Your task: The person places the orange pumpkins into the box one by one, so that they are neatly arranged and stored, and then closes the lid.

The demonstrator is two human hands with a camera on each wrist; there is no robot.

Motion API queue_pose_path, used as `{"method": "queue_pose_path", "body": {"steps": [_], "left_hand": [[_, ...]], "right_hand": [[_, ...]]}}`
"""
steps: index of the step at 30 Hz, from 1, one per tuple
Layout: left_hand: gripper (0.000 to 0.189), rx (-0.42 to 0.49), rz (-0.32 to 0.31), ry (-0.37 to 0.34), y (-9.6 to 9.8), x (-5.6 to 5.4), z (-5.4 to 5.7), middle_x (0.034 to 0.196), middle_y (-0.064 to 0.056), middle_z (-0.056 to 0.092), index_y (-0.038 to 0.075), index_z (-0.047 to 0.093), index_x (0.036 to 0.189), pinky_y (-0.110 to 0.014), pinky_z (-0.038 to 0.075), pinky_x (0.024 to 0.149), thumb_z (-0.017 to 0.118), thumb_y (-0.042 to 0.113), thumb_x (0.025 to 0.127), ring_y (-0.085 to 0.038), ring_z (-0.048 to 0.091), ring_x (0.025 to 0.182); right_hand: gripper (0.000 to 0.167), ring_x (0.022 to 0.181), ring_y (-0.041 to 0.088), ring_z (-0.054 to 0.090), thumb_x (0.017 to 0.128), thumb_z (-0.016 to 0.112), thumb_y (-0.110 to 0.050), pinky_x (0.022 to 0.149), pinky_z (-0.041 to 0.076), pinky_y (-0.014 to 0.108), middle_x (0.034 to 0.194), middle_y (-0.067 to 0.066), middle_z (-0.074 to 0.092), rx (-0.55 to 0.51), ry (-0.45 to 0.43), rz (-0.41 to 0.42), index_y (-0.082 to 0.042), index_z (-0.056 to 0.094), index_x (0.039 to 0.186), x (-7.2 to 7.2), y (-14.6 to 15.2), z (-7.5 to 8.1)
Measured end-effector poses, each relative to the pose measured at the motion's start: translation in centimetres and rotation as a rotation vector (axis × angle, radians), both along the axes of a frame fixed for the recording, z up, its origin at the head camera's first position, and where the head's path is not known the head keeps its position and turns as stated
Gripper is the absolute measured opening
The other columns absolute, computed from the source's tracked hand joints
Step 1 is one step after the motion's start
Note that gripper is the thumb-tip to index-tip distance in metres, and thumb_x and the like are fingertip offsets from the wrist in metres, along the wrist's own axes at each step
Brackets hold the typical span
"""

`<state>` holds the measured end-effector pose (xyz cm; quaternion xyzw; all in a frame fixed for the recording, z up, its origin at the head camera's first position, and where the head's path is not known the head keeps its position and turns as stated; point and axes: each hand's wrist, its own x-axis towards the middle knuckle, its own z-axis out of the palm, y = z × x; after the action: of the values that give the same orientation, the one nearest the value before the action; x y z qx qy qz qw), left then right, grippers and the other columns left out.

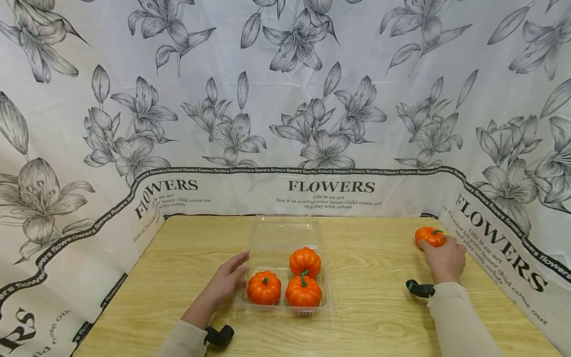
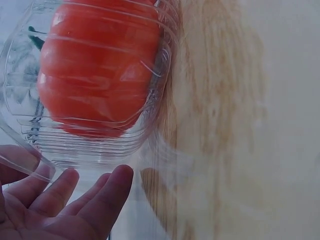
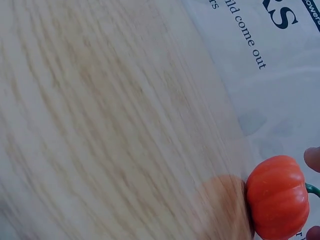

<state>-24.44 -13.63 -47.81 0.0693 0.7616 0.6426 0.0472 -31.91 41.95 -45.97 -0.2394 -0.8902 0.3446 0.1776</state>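
Note:
A clear plastic clamshell box point(image 1: 328, 292) lies on the table with its lid point(image 1: 284, 233) folded back. Inside are three small orange pumpkins: one front left point(image 1: 264, 288), one front right point(image 1: 304, 291) and one behind it point(image 1: 305, 262). My left hand point(image 1: 225, 280) is at the box's left side, fingers loosely extended by the clear rim, as the left wrist view shows. Far right, my right hand point(image 1: 445, 259) reaches around another orange pumpkin point(image 1: 429, 236) with a green stem. In the right wrist view this pumpkin point(image 3: 278, 197) rests on the table, fingertips point(image 3: 313, 159) spread beside it.
The wood-grain table point(image 1: 370, 277) is bordered by a white flower-print cloth point(image 1: 330, 193) at the back and sides. That cloth hangs close beside the right-hand pumpkin. A black wrist strap point(image 1: 420, 288) sits on the right wrist, and a black device point(image 1: 219, 336) on the left.

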Motion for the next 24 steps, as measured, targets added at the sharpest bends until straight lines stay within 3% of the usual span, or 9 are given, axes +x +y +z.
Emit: {"method": "queue_pose_path", "body": {"steps": [10, 16, 24], "left_hand": [[0.047, -0.006, 0.001, 0.003, -0.1, 0.1, 0.0, 0.156, -0.018, 0.033, 0.007, 0.037, 0.149, -0.042, 0.054, 0.092, 0.045, 0.014, 0.103, -0.043, 0.04, 0.136], [0.048, -0.025, -0.019, 0.0, -0.2, 0.0, -0.2, 0.156, -0.017, 0.032, 0.008, 0.036, 0.15, -0.043, 0.053, 0.095, 0.045, 0.018, 0.104, -0.043, 0.038, 0.137], [0.049, -0.031, -0.028, -0.001, -0.4, -0.3, -0.4, 0.157, -0.016, 0.03, 0.009, 0.034, 0.151, -0.043, 0.051, 0.097, 0.045, 0.019, 0.104, -0.04, 0.036, 0.139]], "right_hand": [[0.09, 0.113, 0.054, 0.037, 0.089, 0.057, -0.051, 0.092, 0.037, 0.063, 0.133, 0.042, 0.03, 0.01, -0.052, 0.041, 0.012, 0.026, 0.144, -0.8, 1.1, -0.3], [0.097, 0.121, 0.056, 0.032, 0.089, 0.054, -0.052, 0.099, 0.034, 0.064, 0.14, 0.044, 0.022, -0.037, -0.081, 0.073, 0.011, 0.012, 0.15, -1.3, 1.7, -0.5], [0.1, 0.13, 0.059, 0.023, 0.092, 0.048, -0.051, 0.107, 0.027, 0.065, 0.146, 0.045, 0.009, -0.085, -0.142, 0.12, 0.009, -0.006, 0.151, -1.1, 1.5, 0.5]]}}
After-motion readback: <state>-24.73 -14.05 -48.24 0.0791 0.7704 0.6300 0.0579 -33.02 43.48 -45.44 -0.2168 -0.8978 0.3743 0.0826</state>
